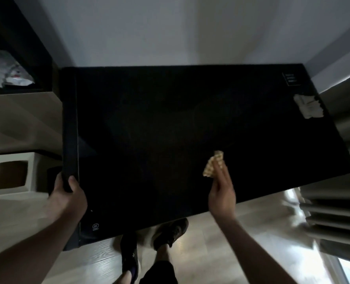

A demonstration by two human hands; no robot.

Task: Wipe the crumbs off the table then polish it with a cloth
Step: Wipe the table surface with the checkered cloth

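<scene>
Pinching a small tan waffle-weave cloth (214, 163) at its fingertips, the right hand (221, 193) keeps its fingers nearly straight and pressed together, so the grip is a light clamp on the cloth's near end rather than a fist. Held that way, the free part of the cloth stands ahead of the fingers, over the black worktop (170, 130), ready to be laid flat and dragged; whether it touches the surface yet I cannot tell.

At the worktop's left edge, toward its near corner, the left hand (67, 193) curls round the rim, thumb on top and fingers hidden beneath. That grip is clamped on the edge, most likely to steady the worktop against the push of wiping.

Crumbs do not show on the dark, dimly lit surface, so how far the wiping stands is unclear. Near the worktop's far right corner lies a crumpled pale rag or paper (309, 105), with a small printed label (290, 78) just beyond it, both well apart from the cloth. Below the worktop's near edge, the person's shoes (170, 234) stand on a pale wooden floor (209, 242).
</scene>
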